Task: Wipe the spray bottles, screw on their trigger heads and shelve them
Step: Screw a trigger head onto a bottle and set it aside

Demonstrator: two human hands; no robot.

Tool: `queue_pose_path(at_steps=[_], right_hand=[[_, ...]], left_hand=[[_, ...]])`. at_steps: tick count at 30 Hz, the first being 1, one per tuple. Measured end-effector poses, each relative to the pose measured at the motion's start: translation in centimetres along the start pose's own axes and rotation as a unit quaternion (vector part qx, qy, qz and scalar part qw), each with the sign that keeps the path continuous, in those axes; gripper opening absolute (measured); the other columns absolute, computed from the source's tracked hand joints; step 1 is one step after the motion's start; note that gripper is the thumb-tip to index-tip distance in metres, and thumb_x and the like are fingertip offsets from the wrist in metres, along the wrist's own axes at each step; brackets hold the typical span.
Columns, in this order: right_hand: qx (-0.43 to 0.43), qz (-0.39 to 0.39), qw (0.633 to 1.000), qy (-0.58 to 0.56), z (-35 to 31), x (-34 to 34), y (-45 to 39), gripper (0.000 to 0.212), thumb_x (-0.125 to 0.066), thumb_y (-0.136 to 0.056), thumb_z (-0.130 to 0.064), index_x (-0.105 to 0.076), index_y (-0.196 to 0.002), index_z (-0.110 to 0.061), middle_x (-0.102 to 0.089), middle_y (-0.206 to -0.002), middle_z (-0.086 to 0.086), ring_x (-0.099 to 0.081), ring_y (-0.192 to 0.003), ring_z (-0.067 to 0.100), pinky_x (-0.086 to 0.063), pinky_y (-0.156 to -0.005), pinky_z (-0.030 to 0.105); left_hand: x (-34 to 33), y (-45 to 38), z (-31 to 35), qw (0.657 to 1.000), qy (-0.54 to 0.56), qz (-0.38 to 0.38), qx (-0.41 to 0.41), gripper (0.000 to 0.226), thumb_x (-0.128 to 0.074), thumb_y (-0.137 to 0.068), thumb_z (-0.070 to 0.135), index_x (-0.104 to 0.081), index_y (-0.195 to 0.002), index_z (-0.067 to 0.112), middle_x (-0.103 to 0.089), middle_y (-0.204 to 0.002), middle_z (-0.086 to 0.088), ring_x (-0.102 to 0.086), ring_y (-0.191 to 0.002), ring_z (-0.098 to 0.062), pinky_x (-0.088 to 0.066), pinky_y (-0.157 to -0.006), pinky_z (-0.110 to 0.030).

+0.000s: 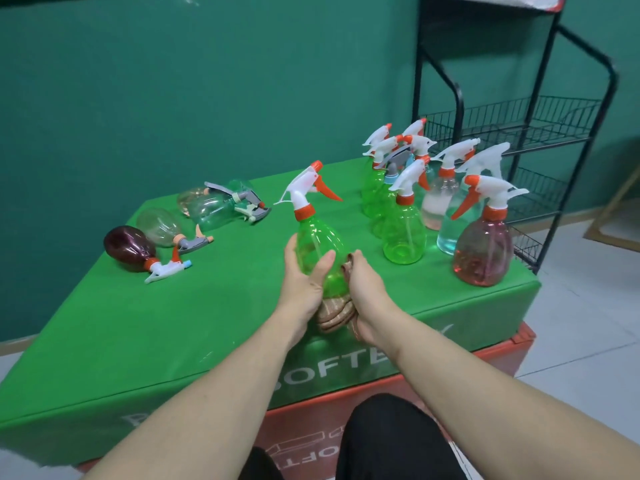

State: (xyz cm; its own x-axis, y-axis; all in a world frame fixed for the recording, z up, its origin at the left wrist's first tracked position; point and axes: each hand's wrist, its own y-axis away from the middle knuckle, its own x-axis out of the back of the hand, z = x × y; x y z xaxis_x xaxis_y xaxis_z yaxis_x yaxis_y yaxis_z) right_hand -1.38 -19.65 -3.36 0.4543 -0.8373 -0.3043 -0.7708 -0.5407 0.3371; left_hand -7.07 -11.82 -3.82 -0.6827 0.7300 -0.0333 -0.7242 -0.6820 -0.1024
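Four spray bottles [162, 233] are seen lying on the green table [138, 323], eight standing bottles [433, 202] are grouped at right, one green bottle [320, 251] is held, with one cloth [334, 315].

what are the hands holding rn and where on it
The left hand grips the green spray bottle around its lower body; the right hand holds a brown cloth against the bottle's base.

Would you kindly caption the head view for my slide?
Left hand steadies a green spray bottle while the right hand wipes it with a cloth.
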Motion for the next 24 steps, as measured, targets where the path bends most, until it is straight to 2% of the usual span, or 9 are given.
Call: queue_pose_path(at_steps=[3,5,6,10,12,15,17,20,24], right_hand=[[0.009,-0.024,0.998,0.054,-0.7,3.1,-0.1,0.034,-0.036,-0.108,-0.039,-0.059,-0.113,-0.014,-0.069,-0.101,0.009,-0.071,-0.086,0.019,-0.06,-0.075,0.035],[0.021,-0.025,0.997,0.068,-1.0,5.4,-0.2,0.024,-0.041,-0.107,-0.033,-0.056,-0.093,-0.02,-0.061,-0.08,0.0,-0.062,-0.061,0.007,-0.051,-0.054,0.022],[0.021,-0.019,0.996,0.08,-1.3,6.4,-0.1,0.024,-0.043,-0.106,-0.032,-0.055,-0.088,-0.022,-0.057,-0.075,-0.003,-0.058,-0.057,0.007,-0.047,-0.052,0.021],[0.038,0.008,0.996,0.085,-2.2,10.6,0.7,0.028,-0.049,-0.102,-0.038,-0.062,-0.112,-0.015,-0.066,-0.091,0.002,-0.066,-0.082,0.02,-0.054,-0.069,0.033],[0.051,0.021,0.995,0.084,-2.6,12.8,1.1,0.028,-0.049,-0.103,-0.037,-0.061,-0.114,-0.014,-0.068,-0.099,0.005,-0.069,-0.089,0.022,-0.055,-0.069,0.033],[0.061,0.032,0.995,0.072,-2.9,15.3,2.1,0.029,-0.052,-0.102,-0.038,-0.061,-0.117,-0.015,-0.07,-0.105,0.004,-0.07,-0.094,0.018,-0.055,-0.072,0.031],[0.063,0.036,0.995,0.07,-3.1,16.5,2.8,0.029,-0.056,-0.1,-0.039,-0.06,-0.118,-0.017,-0.069,-0.104,0.0,-0.069,-0.092,0.012,-0.053,-0.072,0.028],[0.065,0.022,0.995,0.067,-3.3,17.7,3.7,0.027,-0.061,-0.097,-0.04,-0.061,-0.111,-0.016,-0.066,-0.085,-0.006,-0.066,-0.072,0.006,-0.05,-0.064,0.024],[0.052,0.027,0.996,0.066,-3.1,18.5,4.5,0.039,-0.071,-0.09,-0.039,-0.057,-0.12,-0.018,-0.069,-0.098,0.001,-0.069,-0.08,0.012,-0.055,-0.069,0.028]], left_hand=[[-1.4,-0.4,-0.2,0.999,-0.031,-0.008,0.009,0.091,-0.084,-0.079,0.046,-0.032,-0.153,0.033,-0.057,-0.145,0.0,-0.056,-0.129,-0.018,-0.044,-0.114,-0.046],[-2.5,-0.7,-0.2,0.999,-0.034,-0.006,0.011,0.085,-0.082,-0.083,0.036,-0.032,-0.152,0.033,-0.053,-0.15,-0.001,-0.053,-0.131,-0.018,-0.041,-0.116,-0.044],[-3.1,-0.8,-0.2,0.999,-0.041,-0.004,0.014,0.086,-0.082,-0.084,0.034,-0.03,-0.153,0.033,-0.049,-0.153,0.0,-0.05,-0.134,-0.017,-0.038,-0.118,-0.044],[-5.9,-0.7,-0.1,0.998,-0.061,-0.016,0.018,0.087,-0.082,-0.085,0.032,-0.029,-0.153,0.032,-0.042,-0.158,0.0,-0.043,-0.137,-0.015,-0.034,-0.113,-0.037],[-7.4,-0.6,-0.3,0.996,-0.08,-0.029,0.017,0.085,-0.083,-0.085,0.03,-0.03,-0.151,0.031,-0.044,-0.156,0.001,-0.045,-0.131,-0.013,-0.035,-0.106,-0.031],[-9.5,-0.5,-1.0,0.993,-0.107,-0.04,0.013,0.081,-0.087,-0.082,0.029,-0.035,-0.143,0.034,-0.048,-0.151,0.003,-0.048,-0.131,-0.015,-0.038,-0.109,-0.033],[-10.7,-0.4,-1.3,0.993,-0.11,-0.047,0.014,0.08,-0.088,-0.08,0.027,-0.036,-0.14,0.036,-0.05,-0.148,0.003,-0.052,-0.127,-0.016,-0.043,-0.111,-0.037],[-12.0,-0.5,-1.6,0.992,-0.11,-0.059,0.015,0.081,-0.09,-0.077,0.022,-0.037,-0.136,0.039,-0.052,-0.146,-0.002,-0.058,-0.125,-0.021,-0.048,-0.11,-0.047],[-13.0,-0.5,-1.7,0.99,-0.122,-0.072,0.008,0.082,-0.091,-0.075,0.02,-0.037,-0.132,0.042,-0.049,-0.148,-0.004,-0.055,-0.129,-0.023,-0.045,-0.114,-0.048]])
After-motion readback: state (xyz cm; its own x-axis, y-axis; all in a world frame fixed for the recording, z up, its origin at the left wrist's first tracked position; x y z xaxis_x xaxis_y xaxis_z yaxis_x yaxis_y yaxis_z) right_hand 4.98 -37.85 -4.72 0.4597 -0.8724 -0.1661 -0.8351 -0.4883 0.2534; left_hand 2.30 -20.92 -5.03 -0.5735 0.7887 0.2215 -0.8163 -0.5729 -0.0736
